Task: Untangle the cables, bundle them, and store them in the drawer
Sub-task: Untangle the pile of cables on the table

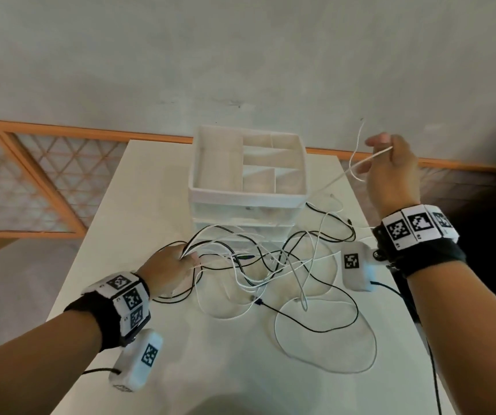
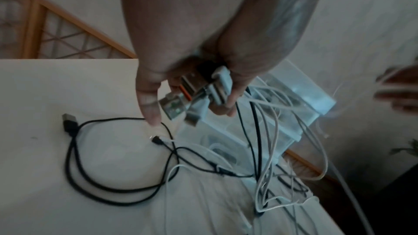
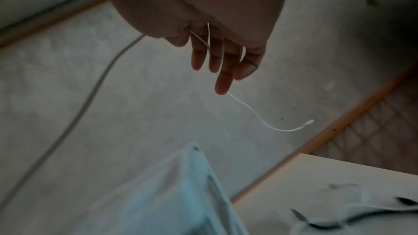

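Note:
A tangle of black and white cables (image 1: 273, 271) sprawls over the white table (image 1: 127, 211) in front of a translucent drawer unit (image 1: 248, 211). My left hand (image 1: 170, 266) grips a bunch of cable ends at the tangle's left side; the left wrist view shows several USB plugs (image 2: 194, 96) clamped in its fingers. My right hand (image 1: 390, 163) is raised to the right of the unit's top tray and holds one white cable (image 1: 342, 175) taut. That white cable's free end (image 3: 308, 123) dangles past the fingers (image 3: 222, 81) in the right wrist view.
The drawer unit's open top tray (image 1: 248, 163) has dividers and looks empty. A loose black USB cable (image 2: 74, 160) lies on the table left of the tangle. An orange-framed lattice screen (image 1: 31, 181) runs behind the table, below a pale wall.

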`<act>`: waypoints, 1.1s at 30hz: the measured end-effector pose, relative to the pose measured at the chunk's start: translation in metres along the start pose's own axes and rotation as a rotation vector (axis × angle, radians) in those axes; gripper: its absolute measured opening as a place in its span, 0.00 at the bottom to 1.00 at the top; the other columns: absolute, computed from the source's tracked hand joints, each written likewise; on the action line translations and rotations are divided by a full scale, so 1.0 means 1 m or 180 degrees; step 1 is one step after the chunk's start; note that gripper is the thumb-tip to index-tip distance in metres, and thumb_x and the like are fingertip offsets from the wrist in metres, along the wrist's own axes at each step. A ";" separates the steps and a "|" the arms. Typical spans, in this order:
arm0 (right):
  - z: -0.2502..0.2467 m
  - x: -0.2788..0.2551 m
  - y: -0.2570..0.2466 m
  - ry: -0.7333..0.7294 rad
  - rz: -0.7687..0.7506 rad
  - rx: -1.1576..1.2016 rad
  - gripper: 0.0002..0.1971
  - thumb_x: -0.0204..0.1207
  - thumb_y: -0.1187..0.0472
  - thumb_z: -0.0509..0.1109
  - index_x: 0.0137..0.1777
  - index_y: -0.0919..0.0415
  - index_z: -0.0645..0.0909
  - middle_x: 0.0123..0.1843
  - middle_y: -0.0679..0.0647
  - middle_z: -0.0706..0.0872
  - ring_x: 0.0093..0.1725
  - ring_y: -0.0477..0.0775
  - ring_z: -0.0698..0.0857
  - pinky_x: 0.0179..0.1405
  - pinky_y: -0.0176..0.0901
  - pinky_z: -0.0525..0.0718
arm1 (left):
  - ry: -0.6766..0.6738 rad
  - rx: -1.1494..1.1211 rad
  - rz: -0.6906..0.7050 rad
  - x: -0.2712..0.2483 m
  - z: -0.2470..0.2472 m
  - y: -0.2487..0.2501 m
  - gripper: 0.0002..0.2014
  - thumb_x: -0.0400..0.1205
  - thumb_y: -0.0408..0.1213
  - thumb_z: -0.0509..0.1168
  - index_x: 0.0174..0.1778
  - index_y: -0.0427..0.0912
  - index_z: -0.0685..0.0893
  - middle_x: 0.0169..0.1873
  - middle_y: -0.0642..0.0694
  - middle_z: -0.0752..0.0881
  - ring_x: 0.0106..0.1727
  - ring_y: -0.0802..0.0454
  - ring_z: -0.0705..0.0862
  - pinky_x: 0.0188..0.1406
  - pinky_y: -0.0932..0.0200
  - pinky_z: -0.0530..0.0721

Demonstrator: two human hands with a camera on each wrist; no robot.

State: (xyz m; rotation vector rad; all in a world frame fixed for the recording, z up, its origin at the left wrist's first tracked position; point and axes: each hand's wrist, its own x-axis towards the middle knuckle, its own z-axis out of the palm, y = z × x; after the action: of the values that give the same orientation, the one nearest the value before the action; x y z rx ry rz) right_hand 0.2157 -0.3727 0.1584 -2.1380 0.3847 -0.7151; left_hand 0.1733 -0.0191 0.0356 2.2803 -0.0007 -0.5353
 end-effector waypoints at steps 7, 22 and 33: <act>0.005 -0.053 0.057 -0.1604 0.0705 -0.1675 0.37 0.71 0.64 0.69 0.82 0.49 0.66 0.74 0.64 0.73 0.67 0.62 0.79 0.60 0.49 0.78 | -0.0185 -0.1044 0.0013 -0.019 -0.032 0.034 0.14 0.89 0.42 0.59 0.45 0.36 0.82 0.30 0.46 0.70 0.26 0.52 0.70 0.18 0.63 0.68; 0.042 -0.078 0.030 -0.2958 0.0316 -0.2238 0.13 0.78 0.50 0.70 0.37 0.58 0.86 0.26 0.49 0.88 0.23 0.47 0.87 0.25 0.36 0.82 | -0.0244 -0.0018 0.1478 -0.060 -0.063 0.112 0.18 0.72 0.64 0.68 0.31 0.53 0.86 0.23 0.55 0.80 0.23 0.61 0.75 0.25 0.67 0.72; 0.029 -0.060 0.057 -0.1403 0.0171 -0.1532 0.20 0.75 0.58 0.76 0.68 0.52 0.83 0.45 0.44 0.86 0.50 0.55 0.87 0.57 0.42 0.83 | -0.0162 0.1630 0.0340 -0.016 -0.018 0.036 0.27 0.86 0.61 0.51 0.37 0.43 0.81 0.17 0.48 0.83 0.31 0.51 0.87 0.49 0.51 0.86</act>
State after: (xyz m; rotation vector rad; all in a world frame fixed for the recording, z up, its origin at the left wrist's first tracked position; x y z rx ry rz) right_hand 0.1847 -0.3598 0.0779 -2.6416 0.3984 -0.1048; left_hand 0.1717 -0.0291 0.0777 2.7406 -0.3162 -0.5864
